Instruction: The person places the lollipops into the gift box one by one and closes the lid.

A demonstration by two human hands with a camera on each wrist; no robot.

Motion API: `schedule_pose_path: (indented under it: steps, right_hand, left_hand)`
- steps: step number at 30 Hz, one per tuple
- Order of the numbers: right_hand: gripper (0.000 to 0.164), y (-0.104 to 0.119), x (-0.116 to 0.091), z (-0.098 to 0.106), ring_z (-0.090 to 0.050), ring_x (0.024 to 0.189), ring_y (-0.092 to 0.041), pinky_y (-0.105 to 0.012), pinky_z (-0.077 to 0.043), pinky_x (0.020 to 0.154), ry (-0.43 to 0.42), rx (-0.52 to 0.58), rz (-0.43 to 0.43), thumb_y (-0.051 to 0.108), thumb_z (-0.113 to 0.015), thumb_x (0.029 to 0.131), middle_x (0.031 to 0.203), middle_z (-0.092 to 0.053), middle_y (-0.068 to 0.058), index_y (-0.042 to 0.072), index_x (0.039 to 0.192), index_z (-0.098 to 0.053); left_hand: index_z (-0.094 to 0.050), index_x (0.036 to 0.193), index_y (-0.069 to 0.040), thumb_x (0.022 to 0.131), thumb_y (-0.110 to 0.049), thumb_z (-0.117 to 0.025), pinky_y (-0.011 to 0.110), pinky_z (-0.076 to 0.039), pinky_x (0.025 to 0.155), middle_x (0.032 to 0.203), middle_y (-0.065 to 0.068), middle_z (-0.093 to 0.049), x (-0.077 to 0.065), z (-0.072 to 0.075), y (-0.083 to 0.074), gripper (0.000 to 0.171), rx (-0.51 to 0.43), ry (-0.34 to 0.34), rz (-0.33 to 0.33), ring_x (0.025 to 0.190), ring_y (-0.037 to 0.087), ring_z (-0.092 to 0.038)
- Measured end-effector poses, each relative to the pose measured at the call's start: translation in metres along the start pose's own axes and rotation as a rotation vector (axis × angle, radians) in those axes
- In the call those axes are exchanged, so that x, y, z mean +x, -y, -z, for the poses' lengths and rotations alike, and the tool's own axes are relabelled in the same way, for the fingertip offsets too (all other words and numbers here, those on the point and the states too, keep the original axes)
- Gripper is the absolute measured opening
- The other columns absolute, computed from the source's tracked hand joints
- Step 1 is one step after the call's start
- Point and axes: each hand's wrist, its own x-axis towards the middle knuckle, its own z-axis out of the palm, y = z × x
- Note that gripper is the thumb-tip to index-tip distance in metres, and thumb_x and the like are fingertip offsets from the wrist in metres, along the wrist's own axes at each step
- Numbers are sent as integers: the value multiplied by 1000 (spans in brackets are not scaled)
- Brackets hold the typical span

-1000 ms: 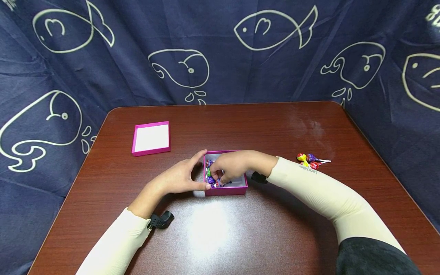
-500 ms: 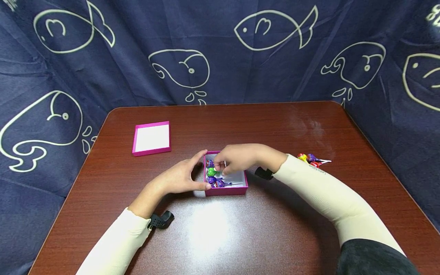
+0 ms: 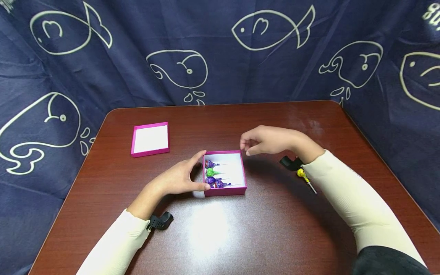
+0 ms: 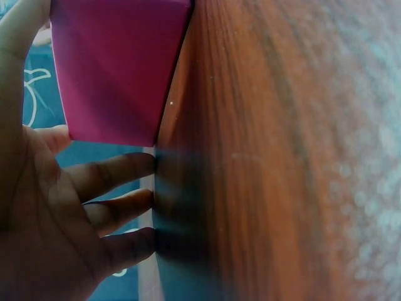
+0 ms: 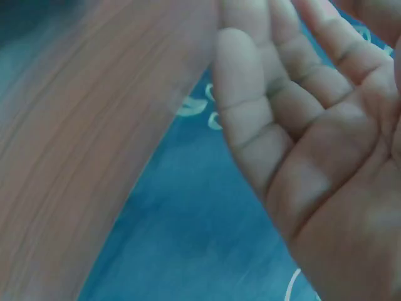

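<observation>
A pink square box [image 3: 225,191] with a white inside stands on the table. Several wrapped lollipops lie along its left side, among them a green lollipop [image 3: 210,172] and a purple lollipop [image 3: 210,164], sticks toward the right. My left hand [image 3: 180,177] holds the box's left side, thumb at the near corner and index finger at the far one. The left wrist view shows its other fingers touching the table beside the box wall [image 4: 119,75]. Past the box's far right corner, my right hand [image 3: 269,140] hovers with loosely bent fingers, holding nothing; the right wrist view shows its bare palm [image 5: 332,163].
A pink lid [image 3: 151,139] lies inner side up at the back left of the brown table [image 3: 220,130]. A yellow lollipop [image 3: 300,173] lies under the right forearm, which hides whatever is behind it. A dark blue curtain [image 3: 220,30] hangs behind the table.
My right hand has left the box, moving right and away from me. The lollipops inside are uncovered, and the forearm now covers most of the loose lollipops at right. The left hand stays.
</observation>
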Motion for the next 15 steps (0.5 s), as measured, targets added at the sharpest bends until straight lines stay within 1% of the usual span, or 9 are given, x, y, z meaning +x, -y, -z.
schedule_pose_path:
  steps: [4,10,15]
  right_hand:
    - [10,-21,-17,6,-55,84,-14,-32,-46,74,11,16,-67,7,-68,91,89,-61,5,14,99,-65]
    - [11,-58,-42,9,-55,87,-17,-29,-46,74,50,120,-173,4,-66,93,92,-61,-2,4,103,-63]
    - [15,-85,-62,13,-56,87,-18,-31,-47,75,56,200,-297,4,-63,95,95,-62,-6,-2,108,-60]
  left_hand:
    - [-20,159,-16,76,-61,-77,47,-36,110,141,19,-53,-1,0,0,110,1,-2,0,132,30,-48]
    - [-20,159,-16,75,-61,-78,48,-38,108,140,20,-54,-1,0,0,111,2,-11,-3,130,31,-50]
    - [-20,159,-17,75,-63,-77,48,-39,107,139,20,-54,-1,0,0,111,0,-15,1,129,31,-51]
